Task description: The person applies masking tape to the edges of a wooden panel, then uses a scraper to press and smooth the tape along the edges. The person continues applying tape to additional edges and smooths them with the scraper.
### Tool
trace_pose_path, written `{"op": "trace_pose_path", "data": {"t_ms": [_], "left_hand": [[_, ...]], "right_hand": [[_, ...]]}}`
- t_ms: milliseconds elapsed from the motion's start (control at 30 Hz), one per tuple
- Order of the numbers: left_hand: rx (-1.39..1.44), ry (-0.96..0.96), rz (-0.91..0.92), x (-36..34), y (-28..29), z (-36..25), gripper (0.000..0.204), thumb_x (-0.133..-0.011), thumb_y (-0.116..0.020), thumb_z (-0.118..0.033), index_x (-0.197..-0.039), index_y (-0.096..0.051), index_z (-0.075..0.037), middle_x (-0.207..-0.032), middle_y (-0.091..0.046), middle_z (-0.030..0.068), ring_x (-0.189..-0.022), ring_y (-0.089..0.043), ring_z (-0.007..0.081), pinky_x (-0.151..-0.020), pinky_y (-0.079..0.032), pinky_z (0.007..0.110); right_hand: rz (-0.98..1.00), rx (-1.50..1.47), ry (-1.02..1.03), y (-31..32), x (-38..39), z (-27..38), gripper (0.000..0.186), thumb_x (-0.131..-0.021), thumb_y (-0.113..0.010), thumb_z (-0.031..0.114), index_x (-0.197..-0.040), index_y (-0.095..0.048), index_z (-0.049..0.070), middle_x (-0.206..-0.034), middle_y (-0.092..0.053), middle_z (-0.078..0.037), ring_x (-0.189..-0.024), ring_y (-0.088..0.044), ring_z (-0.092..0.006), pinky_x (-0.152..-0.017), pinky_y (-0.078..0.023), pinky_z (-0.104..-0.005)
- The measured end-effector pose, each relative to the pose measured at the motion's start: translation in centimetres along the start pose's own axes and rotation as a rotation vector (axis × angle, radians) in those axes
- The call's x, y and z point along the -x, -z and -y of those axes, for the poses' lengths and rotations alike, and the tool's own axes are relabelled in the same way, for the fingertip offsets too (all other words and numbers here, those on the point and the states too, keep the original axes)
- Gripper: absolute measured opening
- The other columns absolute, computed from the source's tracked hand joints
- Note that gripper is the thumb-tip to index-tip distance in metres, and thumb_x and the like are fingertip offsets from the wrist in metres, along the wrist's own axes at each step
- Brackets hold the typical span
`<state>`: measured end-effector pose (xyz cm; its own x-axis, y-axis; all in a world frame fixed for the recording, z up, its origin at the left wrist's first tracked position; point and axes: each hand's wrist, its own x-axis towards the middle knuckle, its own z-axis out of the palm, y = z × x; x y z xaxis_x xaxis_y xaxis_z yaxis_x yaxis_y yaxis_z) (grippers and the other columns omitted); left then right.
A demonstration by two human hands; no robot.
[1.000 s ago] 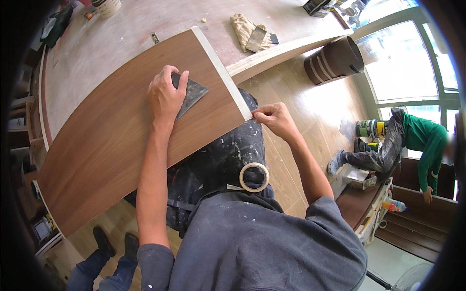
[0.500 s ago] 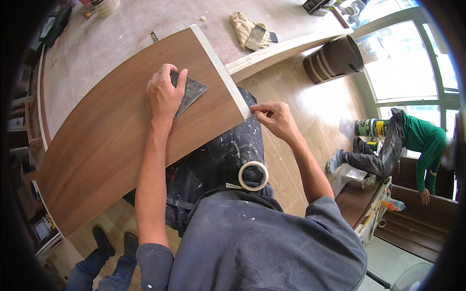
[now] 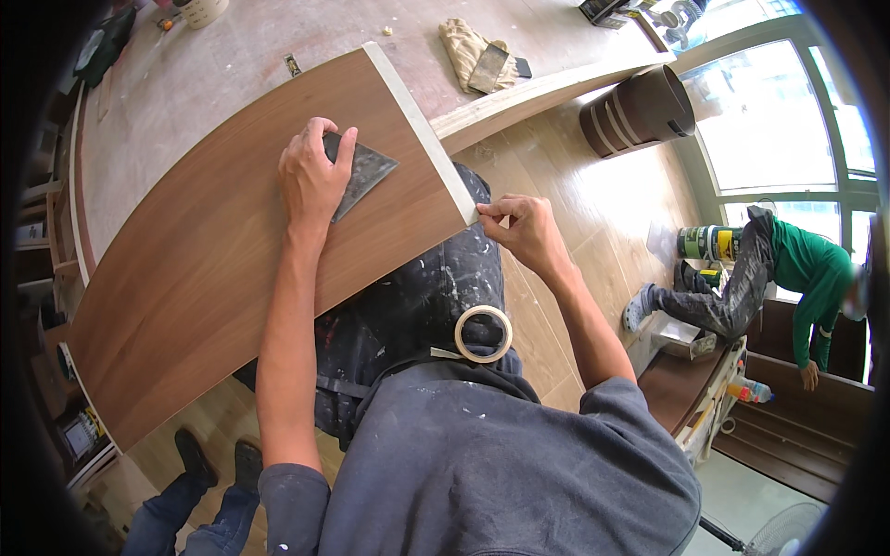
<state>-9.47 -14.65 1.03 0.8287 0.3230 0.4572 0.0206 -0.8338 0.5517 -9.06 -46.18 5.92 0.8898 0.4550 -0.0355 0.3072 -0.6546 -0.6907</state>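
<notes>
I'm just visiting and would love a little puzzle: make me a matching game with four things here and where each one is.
1. Dark grey scraper plate
2. Tape roll
3. Brown bin
4. Beige work glove

A. On the floor near the window
B. In the left hand, over the wood-grain panel
C. On the worktable, under a flat plate
D. Against dark, paint-spotted trousers

Pairs: 1-B, 2-D, 3-A, 4-C

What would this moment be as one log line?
left hand: grips flat scraper over wooden panel | right hand: at pale strip's near corner | tape roll: at waist
</notes>
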Motion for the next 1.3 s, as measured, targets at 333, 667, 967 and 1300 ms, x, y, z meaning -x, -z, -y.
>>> {"op": "trace_pose_path", "data": {"t_ms": [333,667,967,1300], "left_hand": [[-0.006,0.009,-0.01,0.1,0.1,-0.3,0.031,-0.097,-0.069,-0.036,-0.099,-0.064,-0.005,-0.092,-0.072,0.0151,-0.086,-0.068,0.036,-0.078,-0.051,0.048],[0.011,-0.005,-0.018,0.0,-0.1,0.2,0.031,-0.097,-0.069,-0.036,-0.1,-0.064,-0.006,-0.091,-0.072,0.0148,-0.085,-0.068,0.0354,-0.078,-0.051,0.048],[-0.003,-0.017,-0.016,0.0,-0.2,0.2,0.032,-0.097,-0.07,-0.037,-0.1,-0.064,-0.006,-0.09,-0.072,0.0141,-0.085,-0.068,0.0352,-0.077,-0.051,0.048],[0.006,-0.011,-0.015,0.0,-0.1,0.2,0.03,-0.097,-0.07,-0.035,-0.1,-0.064,-0.006,-0.091,-0.072,0.014,-0.086,-0.068,0.0352,-0.078,-0.051,0.047]], "right_hand": [[0.079,0.011,-0.006,1.0,-0.6,0.3,0.019,-0.086,-0.075,0.007,-0.103,-0.081,0.001,-0.081,-0.074,-0.015,-0.062,-0.064,-0.0172,-0.061,-0.051,-0.0318],[0.126,0.109,0.061,1.2,-1.0,1.0,0.022,-0.084,-0.075,0.008,-0.104,-0.081,0.0,-0.088,-0.077,-0.017,-0.076,-0.075,-0.0227,-0.071,-0.059,-0.0338],[0.119,0.167,0.074,0.8,-0.8,0.5,0.02,-0.085,-0.075,0.007,-0.103,-0.08,-0.001,-0.088,-0.077,-0.018,-0.074,-0.075,-0.0235,-0.07,-0.06,-0.0343],[0.116,0.189,0.107,0.5,-0.4,0.1,0.016,-0.09,-0.075,0.006,-0.103,-0.08,0.0,-0.09,-0.077,-0.017,-0.073,-0.075,-0.0255,-0.068,-0.061,-0.0354]]}}
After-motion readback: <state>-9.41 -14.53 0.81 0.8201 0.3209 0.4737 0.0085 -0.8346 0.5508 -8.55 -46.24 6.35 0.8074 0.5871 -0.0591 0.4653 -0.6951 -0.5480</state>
